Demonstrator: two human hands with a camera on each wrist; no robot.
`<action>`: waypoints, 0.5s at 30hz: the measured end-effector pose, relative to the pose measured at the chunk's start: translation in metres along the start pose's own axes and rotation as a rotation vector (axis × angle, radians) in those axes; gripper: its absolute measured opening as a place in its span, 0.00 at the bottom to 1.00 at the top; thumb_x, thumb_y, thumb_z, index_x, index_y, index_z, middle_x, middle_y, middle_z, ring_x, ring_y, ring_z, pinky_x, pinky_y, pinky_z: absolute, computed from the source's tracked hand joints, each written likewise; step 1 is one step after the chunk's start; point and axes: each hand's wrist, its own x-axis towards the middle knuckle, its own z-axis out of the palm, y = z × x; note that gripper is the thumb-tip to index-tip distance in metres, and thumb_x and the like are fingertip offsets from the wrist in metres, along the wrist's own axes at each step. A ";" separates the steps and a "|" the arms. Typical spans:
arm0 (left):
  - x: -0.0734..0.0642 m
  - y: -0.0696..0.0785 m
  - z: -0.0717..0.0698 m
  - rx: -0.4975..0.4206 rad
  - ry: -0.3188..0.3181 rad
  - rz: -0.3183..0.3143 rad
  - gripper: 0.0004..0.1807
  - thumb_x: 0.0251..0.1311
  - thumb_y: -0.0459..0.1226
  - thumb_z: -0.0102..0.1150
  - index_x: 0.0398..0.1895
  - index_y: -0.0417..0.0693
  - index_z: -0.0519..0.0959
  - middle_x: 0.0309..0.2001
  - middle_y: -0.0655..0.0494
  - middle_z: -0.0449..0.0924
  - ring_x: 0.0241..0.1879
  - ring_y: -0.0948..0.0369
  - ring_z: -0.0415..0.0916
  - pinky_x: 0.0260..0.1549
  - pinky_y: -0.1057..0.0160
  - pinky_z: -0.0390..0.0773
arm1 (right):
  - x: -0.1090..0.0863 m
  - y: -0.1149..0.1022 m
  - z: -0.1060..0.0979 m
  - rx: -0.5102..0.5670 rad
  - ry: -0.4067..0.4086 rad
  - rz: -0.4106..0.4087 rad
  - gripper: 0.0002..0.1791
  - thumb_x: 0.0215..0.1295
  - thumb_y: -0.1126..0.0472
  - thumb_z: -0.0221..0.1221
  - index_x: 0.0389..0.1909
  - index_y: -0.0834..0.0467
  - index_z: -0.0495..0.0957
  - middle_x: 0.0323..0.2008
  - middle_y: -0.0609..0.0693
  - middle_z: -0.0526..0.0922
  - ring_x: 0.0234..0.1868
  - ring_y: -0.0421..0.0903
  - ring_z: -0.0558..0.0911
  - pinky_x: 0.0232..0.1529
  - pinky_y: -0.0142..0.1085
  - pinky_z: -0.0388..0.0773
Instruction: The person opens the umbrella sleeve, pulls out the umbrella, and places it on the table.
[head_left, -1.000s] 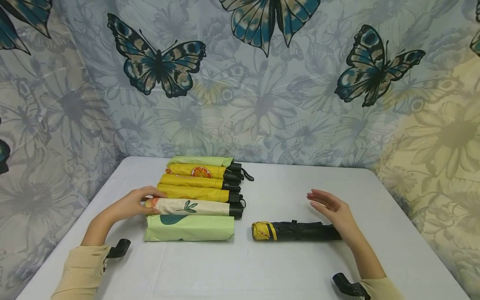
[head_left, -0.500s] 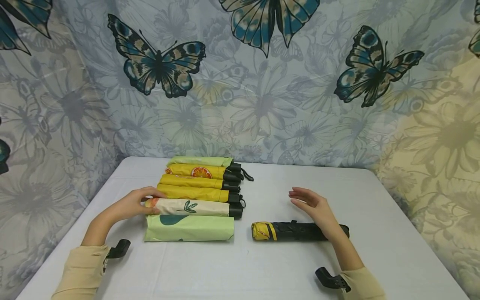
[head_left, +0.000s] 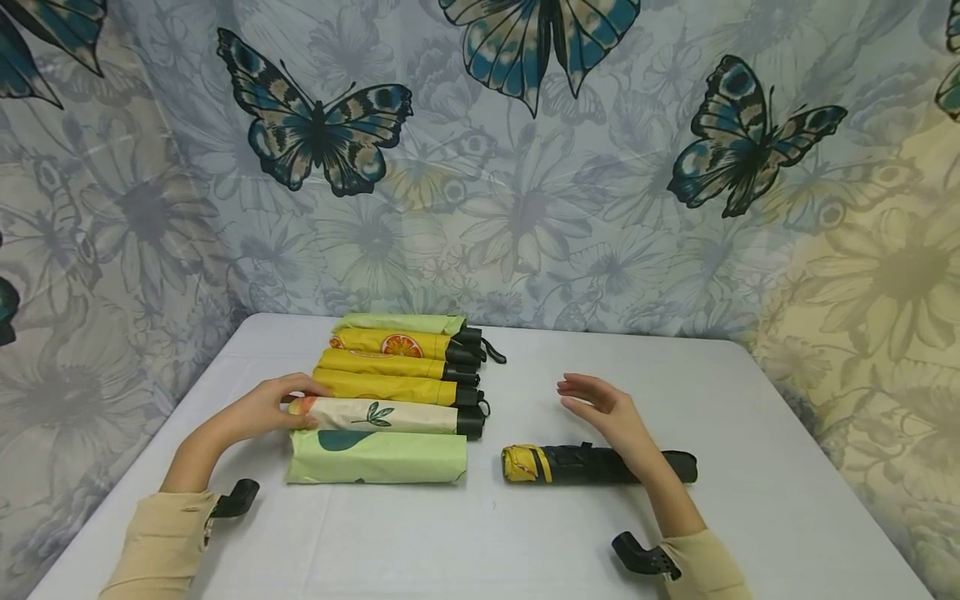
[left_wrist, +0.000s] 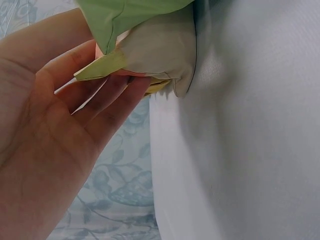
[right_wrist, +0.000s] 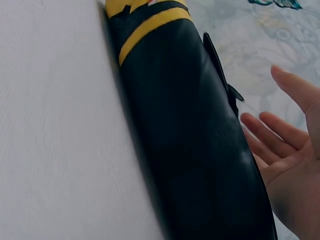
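At the left of the head view, my left hand (head_left: 262, 410) holds the left end of a cream folded umbrella (head_left: 420, 417) with a leaf print, thumb on the near side and fingers on the far side. A light green folded umbrella (head_left: 412, 461) lies right in front of it. In the left wrist view, the fingers (left_wrist: 112, 110) touch the cream fabric (left_wrist: 155, 50); green cloth partly hides the thumb. My right hand (head_left: 603, 414) is raised, holding nothing, its fingers loosely extended. Below its wrist lies a black folded umbrella (head_left: 577, 467) with a yellow end.
Behind the cream umbrella, several yellow folded umbrellas (head_left: 382, 385) and another light green one (head_left: 405, 322) lie in a row, black handles to the right. All rest on a white-covered table (head_left: 405, 542). A butterfly-print cloth (head_left: 525, 208) hangs behind.
My right hand has moved left above the black umbrella, uncovering its right end. My left hand and the row of umbrellas have stayed in place.
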 end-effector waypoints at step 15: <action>-0.001 -0.001 0.000 0.021 0.011 0.012 0.25 0.56 0.46 0.69 0.56 0.50 0.79 0.57 0.48 0.78 0.58 0.48 0.73 0.54 0.53 0.80 | 0.011 -0.008 0.022 0.018 -0.033 -0.006 0.30 0.63 0.48 0.65 0.63 0.56 0.73 0.58 0.55 0.80 0.62 0.51 0.78 0.65 0.41 0.75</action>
